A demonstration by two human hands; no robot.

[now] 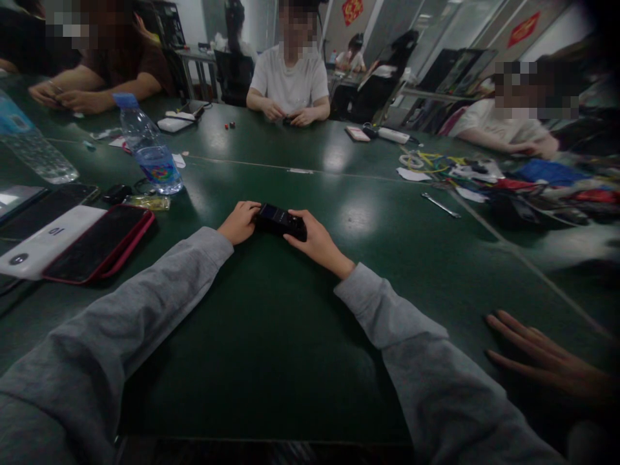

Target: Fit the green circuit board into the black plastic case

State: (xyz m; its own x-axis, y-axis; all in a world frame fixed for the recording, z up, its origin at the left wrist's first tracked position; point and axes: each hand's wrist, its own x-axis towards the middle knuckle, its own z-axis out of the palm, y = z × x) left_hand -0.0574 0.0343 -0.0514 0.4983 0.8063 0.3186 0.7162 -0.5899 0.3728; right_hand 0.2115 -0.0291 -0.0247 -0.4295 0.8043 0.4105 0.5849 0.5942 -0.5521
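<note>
Between my two hands is a small black handheld device (279, 221) with a dark screen at its left part and what look like buttons at its right; its exact kind is unclear. The fingers of my left hand (241, 221) are closed on its left end. My right hand (317, 240) grips the right end, thumb on the near side and fingers over the far edge. The device is at or just above the green table (261, 336). Some of my left fingertips are hidden behind it.
On the left are a water bottle (154, 155), a red-cased phone (99, 242) and a white power bank (53, 239). A wrench (440, 205) and a pile of cables (436, 165) lie at the right. Another person's hand (537, 352) rests at the lower right. Several people sit around the table.
</note>
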